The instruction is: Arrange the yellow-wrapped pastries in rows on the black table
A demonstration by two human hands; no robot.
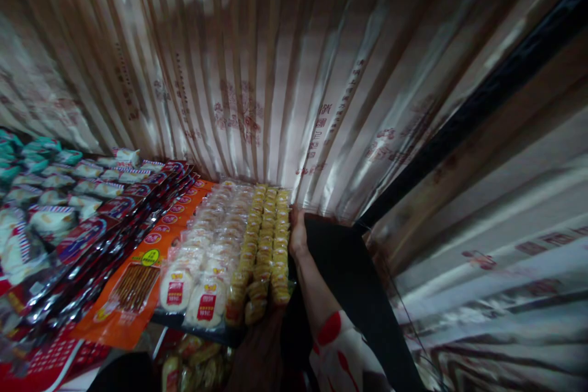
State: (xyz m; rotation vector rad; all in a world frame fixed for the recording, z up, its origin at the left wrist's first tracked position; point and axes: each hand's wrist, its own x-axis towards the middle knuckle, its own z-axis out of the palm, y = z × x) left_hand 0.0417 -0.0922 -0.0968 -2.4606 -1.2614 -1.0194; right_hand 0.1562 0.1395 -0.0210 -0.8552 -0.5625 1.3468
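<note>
My right hand (298, 234) lies along the right side of the yellow-wrapped snack packets (260, 239), its fingers stretched toward the back and touching or nearly touching the outer row. My left hand (258, 346) is in deep shadow at the near end of these rows; its fingers cannot be made out. Left of the yellow packets stand rows of clear-wrapped white round crackers (206, 303) with red labels. All these rows seem to rest on a dark tray (202, 329), whose near edge shows.
Orange bags of stick snacks (133, 288), dark red packets (110, 220), white-wrapped packets (52, 217) and teal packets (41, 153) fill the left. A pleated printed curtain (248, 73) hangs behind. A black surface (342, 282) and slanting dark pole (459, 116) are at right.
</note>
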